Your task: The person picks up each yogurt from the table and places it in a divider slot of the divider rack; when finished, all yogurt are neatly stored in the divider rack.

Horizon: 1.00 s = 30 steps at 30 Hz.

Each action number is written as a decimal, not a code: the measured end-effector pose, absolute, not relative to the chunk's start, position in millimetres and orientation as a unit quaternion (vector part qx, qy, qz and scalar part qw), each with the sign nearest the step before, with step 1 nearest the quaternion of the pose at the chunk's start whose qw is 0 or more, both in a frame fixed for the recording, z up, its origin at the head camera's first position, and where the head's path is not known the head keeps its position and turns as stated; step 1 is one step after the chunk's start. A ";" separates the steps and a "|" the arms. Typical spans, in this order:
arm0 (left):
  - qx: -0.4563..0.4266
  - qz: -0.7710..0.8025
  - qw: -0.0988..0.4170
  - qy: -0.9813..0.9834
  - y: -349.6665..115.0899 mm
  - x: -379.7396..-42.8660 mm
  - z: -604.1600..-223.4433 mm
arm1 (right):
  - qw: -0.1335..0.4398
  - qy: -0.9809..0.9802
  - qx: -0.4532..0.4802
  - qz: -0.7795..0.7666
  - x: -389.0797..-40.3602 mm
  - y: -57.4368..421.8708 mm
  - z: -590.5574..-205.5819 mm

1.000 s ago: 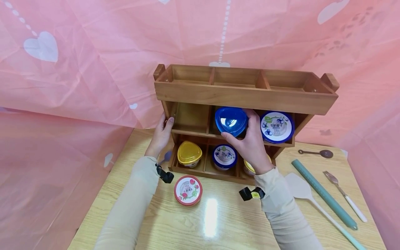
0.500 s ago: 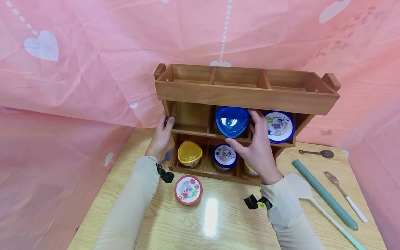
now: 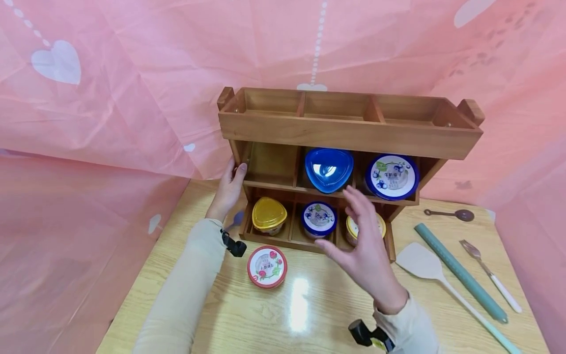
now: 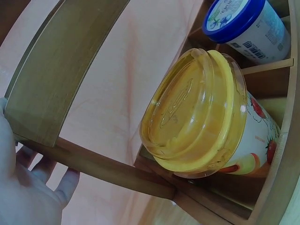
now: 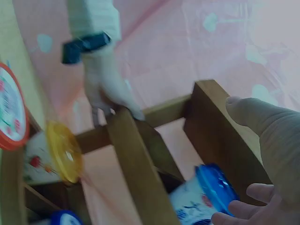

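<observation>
My left hand grips the left side of the wooden shelf rack, thumb in front and fingers behind the side board. My right hand hangs in front of the rack, fingers spread and holding nothing. On the middle shelf sit a tub with a blue domed lid in the centre and a blueberry-lidded tub at right. The bottom shelf holds a yellow-lidded tub, a smaller blue-rimmed tub and another yellow-rimmed tub, partly hidden by my right hand. A red-rimmed tub stands on the table before the rack.
To the right on the table lie a white spatula, a green rod, a fork with a white handle and a dark spoon. A pink cloth hangs behind the rack.
My right hand has let go of the blue domed tub and drawn back down and toward me. The tub stays in the middle shelf's centre compartment. My left hand has kept its place.
</observation>
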<state>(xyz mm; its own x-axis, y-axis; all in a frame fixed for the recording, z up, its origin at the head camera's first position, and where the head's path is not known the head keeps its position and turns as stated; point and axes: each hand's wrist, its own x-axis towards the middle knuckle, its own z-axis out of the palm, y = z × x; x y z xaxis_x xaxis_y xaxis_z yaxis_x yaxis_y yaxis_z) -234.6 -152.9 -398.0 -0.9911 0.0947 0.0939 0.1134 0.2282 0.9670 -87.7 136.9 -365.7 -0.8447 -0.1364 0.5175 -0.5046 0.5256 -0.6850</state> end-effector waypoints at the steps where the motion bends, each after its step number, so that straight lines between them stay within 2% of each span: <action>1: -0.066 -0.619 0.006 -0.783 -153.0 -234.9 -398.3 | 0.206 -0.848 0.197 0.448 -84.9 135.1 -369.3; 7: -0.068 -0.625 0.003 -0.778 -153.3 -235.6 -398.9 | 0.161 -0.855 0.210 0.445 -77.1 123.8 -396.5; 18: -0.070 -0.618 0.009 -0.783 -152.6 -237.8 -401.8 | -0.002 -0.865 0.197 0.461 -73.5 95.1 -456.6; 22: -0.071 -0.623 0.016 -0.779 -155.0 -247.3 -416.7 | -0.054 -0.859 0.183 0.475 -72.9 86.1 -477.1; 30: -0.070 -0.610 0.037 -0.788 -157.1 -255.0 -432.8 | -0.092 -0.855 0.180 0.478 -70.3 74.1 -504.9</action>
<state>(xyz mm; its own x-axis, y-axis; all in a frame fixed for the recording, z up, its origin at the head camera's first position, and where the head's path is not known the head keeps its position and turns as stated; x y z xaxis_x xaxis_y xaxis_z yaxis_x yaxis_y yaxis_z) -255.0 -157.1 -432.8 -0.9874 0.0654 0.1438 0.1557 0.2455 0.9568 -70.3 74.1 -504.9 -0.9179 -0.3965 0.0145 -0.2203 0.4789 -0.8498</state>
